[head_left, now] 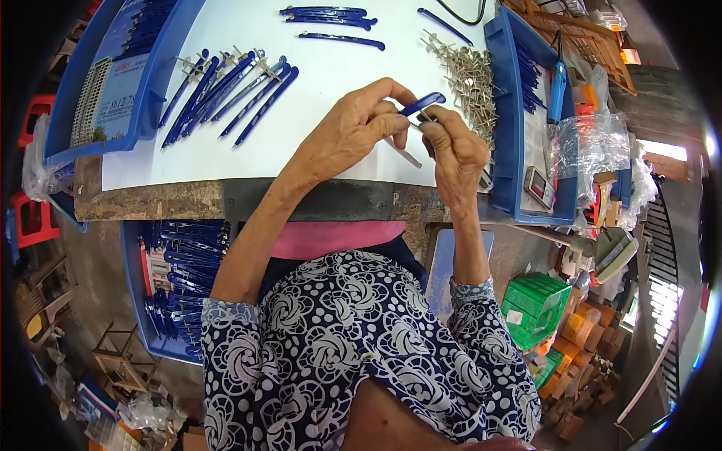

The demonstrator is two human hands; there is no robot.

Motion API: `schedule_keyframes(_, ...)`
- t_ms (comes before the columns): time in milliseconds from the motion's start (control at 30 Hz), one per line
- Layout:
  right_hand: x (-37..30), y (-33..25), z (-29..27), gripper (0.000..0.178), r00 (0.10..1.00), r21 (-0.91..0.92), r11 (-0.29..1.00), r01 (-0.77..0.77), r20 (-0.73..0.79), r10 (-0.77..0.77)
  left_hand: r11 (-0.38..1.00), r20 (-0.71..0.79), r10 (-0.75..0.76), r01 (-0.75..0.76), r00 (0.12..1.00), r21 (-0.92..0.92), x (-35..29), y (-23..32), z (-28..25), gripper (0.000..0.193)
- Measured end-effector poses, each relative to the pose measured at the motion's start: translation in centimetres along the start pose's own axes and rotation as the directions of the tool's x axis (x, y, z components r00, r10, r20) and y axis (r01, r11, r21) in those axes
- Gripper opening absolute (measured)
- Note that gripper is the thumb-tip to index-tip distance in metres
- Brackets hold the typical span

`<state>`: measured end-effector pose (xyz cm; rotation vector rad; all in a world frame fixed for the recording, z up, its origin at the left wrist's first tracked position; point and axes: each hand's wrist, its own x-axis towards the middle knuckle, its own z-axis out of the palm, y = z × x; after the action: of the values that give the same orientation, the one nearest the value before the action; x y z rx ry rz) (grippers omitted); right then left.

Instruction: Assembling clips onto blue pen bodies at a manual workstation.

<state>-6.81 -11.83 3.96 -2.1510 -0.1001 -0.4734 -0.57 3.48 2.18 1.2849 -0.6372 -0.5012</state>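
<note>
My left hand (350,124) pinches a slim blue piece (427,101) with a rounded, bent end, just above the white table sheet. Close against it, my right hand (457,146) is closed, thumb to fingers, near a small metal part at the piece's underside; the fingers partly hide what it grips. A thin silvery strip (406,154) slants down below the fingers. Beyond my right hand lies a heap of small metal pins (466,75). To the left, several blue pieces (237,94) lie fanned out, some with metal pins on their upper ends.
More blue pieces (327,15) lie at the far middle, and one (445,26) at the far right. Blue trays flank the sheet, left (147,113) and right (508,150). Below the table edge (165,192), a blue crate (135,301) holds many blue pieces. A green crate (535,308) stands at lower right.
</note>
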Motion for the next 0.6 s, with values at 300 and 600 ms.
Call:
schedule_keyframes(300,0.8,1.1,-0.9,0.014,0.983,-0.084,0.994,0.077,-0.160,-0.089,0.902,-0.253,0.145,-0.023,0.957,0.430,-1.1,1.8,0.8,0.030)
schedule_keyframes(600,-1.3,-0.5,0.5,0.013,0.957,-0.089,0.974,0.209,0.222,-0.186,0.948,-0.205,0.283,-0.241,0.937,0.206,1.2,2.1,0.2,0.055)
